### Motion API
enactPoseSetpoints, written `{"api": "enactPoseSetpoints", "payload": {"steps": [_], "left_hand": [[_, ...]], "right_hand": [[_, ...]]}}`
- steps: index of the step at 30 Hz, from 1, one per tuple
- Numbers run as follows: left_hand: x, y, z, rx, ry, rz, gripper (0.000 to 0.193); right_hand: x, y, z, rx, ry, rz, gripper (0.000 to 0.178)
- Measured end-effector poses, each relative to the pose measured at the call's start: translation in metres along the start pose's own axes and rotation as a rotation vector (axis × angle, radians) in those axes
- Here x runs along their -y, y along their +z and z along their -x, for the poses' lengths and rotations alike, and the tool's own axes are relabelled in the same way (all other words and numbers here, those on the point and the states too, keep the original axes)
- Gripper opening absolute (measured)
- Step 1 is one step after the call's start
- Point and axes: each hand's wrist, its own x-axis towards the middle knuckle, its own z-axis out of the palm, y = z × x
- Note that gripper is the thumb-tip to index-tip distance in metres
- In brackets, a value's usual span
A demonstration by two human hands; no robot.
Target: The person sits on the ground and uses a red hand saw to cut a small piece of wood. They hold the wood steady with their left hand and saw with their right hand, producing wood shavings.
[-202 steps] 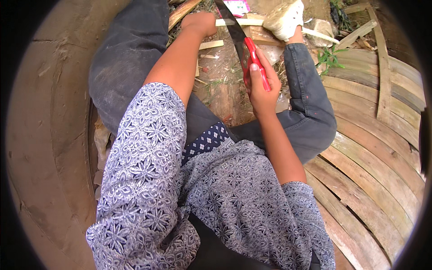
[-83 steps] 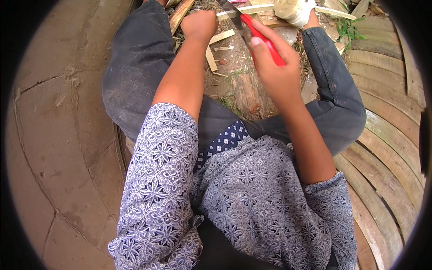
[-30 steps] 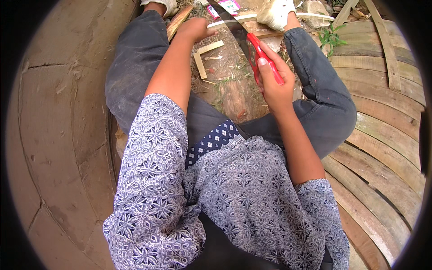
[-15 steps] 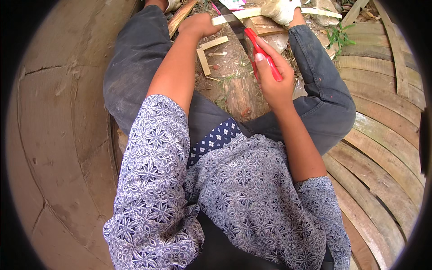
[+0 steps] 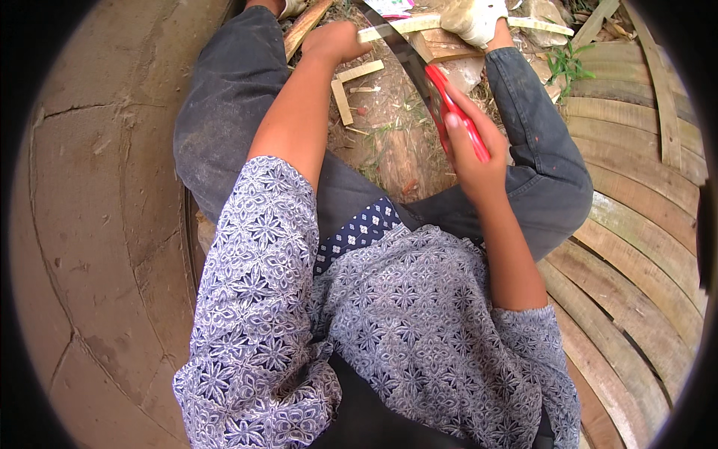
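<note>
sawing seems the step in hand: the saw (image 5: 413, 66) crosses the pale wood strip (image 5: 420, 24), which runs under a shoe (image 5: 465, 21). the left hand (image 5: 334, 41) closes around the strip's left end, the right hand (image 5: 476, 146) wraps the red handle (image 5: 465, 118). another stroke likely calls for a steady strip.

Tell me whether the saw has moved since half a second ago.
Yes: against the two short offcuts, the saw has shifted back toward the patterned shirt and slightly right.

Since half a second ago, the right hand (image 5: 477, 152) has drawn the saw (image 5: 417, 69) back toward the body, baring more blade past the near edge of the strip (image 5: 420, 25).
</note>
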Motion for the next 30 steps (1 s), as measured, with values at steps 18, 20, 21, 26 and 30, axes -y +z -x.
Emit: {"api": "enactPoseSetpoints", "payload": {"steps": [18,20,21,26,30], "left_hand": [[0.000,-0.004,0.009,-0.052,-0.021,-0.054,0.035],[0.001,0.001,0.008,-0.075,-0.004,-0.067,0.034],[-0.001,0.001,0.008,-0.098,0.004,-0.064,0.034],[-0.007,0.008,0.003,-0.129,-0.032,-0.061,0.031],[-0.004,0.001,0.012,-0.106,0.003,-0.114,0.034]], "right_hand": [[0.000,0.009,-0.016,-0.039,-0.067,-0.008,0.035],[0.019,-0.008,0.019,-0.051,-0.021,-0.029,0.036],[0.022,-0.011,0.023,-0.053,-0.004,-0.047,0.036],[-0.005,0.011,-0.029,-0.046,0.089,-0.127,0.036],[-0.010,0.017,-0.046,-0.022,0.040,-0.110,0.036]]}}
